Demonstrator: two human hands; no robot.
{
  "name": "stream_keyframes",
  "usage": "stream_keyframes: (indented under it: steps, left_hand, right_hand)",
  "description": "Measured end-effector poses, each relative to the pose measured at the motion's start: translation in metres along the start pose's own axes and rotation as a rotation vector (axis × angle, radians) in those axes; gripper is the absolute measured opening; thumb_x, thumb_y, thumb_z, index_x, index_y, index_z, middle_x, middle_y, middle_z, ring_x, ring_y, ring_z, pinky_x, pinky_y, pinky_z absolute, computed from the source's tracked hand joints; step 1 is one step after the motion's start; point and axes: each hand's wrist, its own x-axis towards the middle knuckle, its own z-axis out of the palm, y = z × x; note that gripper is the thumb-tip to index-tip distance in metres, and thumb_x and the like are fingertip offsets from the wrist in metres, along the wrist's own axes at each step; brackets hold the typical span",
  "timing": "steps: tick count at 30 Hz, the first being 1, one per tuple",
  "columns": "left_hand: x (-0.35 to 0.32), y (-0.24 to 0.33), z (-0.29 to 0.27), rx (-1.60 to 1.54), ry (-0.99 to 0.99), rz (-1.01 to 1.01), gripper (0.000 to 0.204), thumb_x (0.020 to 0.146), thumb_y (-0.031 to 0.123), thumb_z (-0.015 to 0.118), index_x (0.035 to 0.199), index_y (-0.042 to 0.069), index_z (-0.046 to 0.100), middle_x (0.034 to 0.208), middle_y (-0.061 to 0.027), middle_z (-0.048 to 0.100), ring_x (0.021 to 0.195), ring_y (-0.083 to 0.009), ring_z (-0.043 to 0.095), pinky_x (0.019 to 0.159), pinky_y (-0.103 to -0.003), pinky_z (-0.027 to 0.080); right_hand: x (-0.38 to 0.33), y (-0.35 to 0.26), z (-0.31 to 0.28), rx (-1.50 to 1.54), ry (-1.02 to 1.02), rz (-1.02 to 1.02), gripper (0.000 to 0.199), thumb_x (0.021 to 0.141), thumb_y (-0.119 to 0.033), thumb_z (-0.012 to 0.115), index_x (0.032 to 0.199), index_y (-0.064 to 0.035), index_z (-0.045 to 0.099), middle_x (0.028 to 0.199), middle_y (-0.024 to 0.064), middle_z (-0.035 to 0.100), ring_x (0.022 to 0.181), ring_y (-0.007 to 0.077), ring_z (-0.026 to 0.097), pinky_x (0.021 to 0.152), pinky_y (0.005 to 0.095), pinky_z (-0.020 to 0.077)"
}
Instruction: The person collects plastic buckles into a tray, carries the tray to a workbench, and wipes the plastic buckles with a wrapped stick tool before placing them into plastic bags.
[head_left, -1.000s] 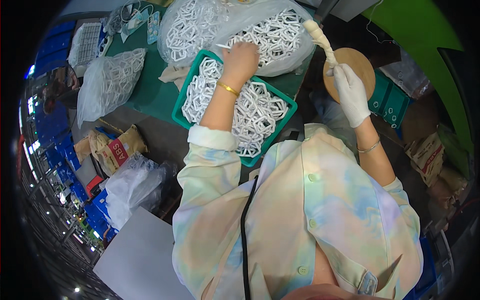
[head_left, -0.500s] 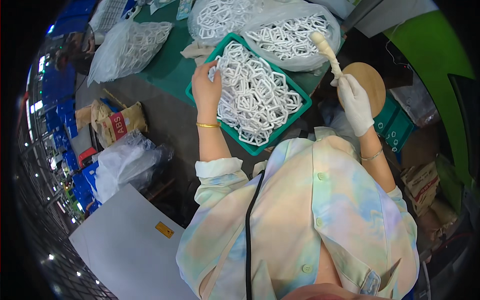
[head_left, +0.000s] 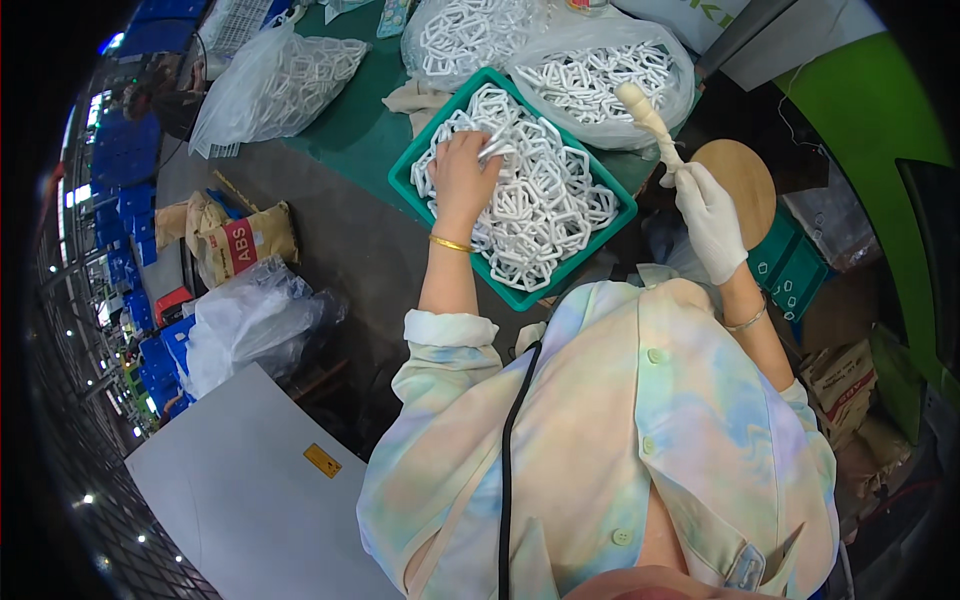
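Head view. Left grip (head_left: pixel 466 180), bare, fingers curled into white links (head_left: pixel 540 205) heaped in the green bin (head_left: pixel 520 299) beneath it; cannot tell if any is clasped. Right grip (head_left: pixel 712 222), gloved, closed round a cream stick (head_left: pixel 648 118). Beyond left grip: open bag (head_left: pixel 600 88) of links on green surface (head_left: pixel 352 135). Right grip partly hides round board (head_left: pixel 748 190). Earlier, left grip sat at bin's left rim; now farther in, over the heap.
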Motion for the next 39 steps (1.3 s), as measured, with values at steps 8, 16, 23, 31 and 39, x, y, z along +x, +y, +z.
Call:
stream_keyframes:
  steps: [8,16,23,31,39]
  left_hand:
    - [-0.008,0.012,-0.006,-0.667,0.086,-0.222,0.038,0.081,0.018,0.076,0.112,0.003,0.059,0.094,-0.0076,0.069,0.082,-0.0145,0.064,0.074,-0.029,0.05]
    - [-0.004,-0.004,-0.011,-0.696,-0.145,-0.32,0.051,0.077,0.015,0.077,0.121,0.003,0.053,0.093,-0.0086,0.07,0.086,-0.0179,0.068,0.076,-0.03,0.052]
    - [-0.009,0.0,-0.015,-0.617,-0.038,-0.336,0.044,0.077,0.004,0.07,0.119,0.001,0.06,0.1,-0.0104,0.07,0.089,-0.0172,0.067,0.08,-0.03,0.054]
    - [-0.028,0.089,-0.024,-1.431,-0.141,-0.297,0.039,0.083,-0.003,0.066,0.12,0.0,0.058,0.104,-0.0062,0.065,0.094,-0.0127,0.062,0.082,-0.026,0.051]
    - [-0.04,0.14,-0.033,-1.969,-0.411,-0.293,0.051,0.098,0.004,0.049,0.147,0.0,0.035,0.135,-0.0104,0.052,0.119,-0.018,0.054,0.1,-0.034,0.044]
  right_hand:
    - [0.004,-0.003,0.008,-0.01,-0.048,-0.034,0.025,0.103,-0.022,0.047,0.097,-0.0022,0.061,0.078,-0.0037,0.048,0.068,0.0051,0.038,0.062,0.0221,0.035]
    - [0.004,-0.002,0.011,-0.008,-0.077,-0.091,0.023,0.103,-0.02,0.047,0.097,-0.0017,0.06,0.082,-0.0022,0.054,0.07,0.0057,0.042,0.064,0.022,0.0375]
    - [0.002,-0.003,0.011,-0.019,-0.08,-0.065,0.023,0.102,-0.019,0.047,0.097,-0.0013,0.06,0.082,-0.002,0.054,0.071,0.0063,0.042,0.065,0.0223,0.0379]
    - [0.004,-0.035,0.038,0.035,-0.233,-0.003,0.047,0.085,-0.02,0.071,0.123,-0.0008,0.054,0.082,-0.0028,0.049,0.071,0.0063,0.042,0.065,0.0232,0.039]
    - [0.015,-0.043,0.028,0.12,-0.185,0.01,0.032,0.086,-0.023,0.07,0.106,-0.0008,0.058,0.085,-0.001,0.054,0.076,0.006,0.044,0.068,0.0235,0.0413]
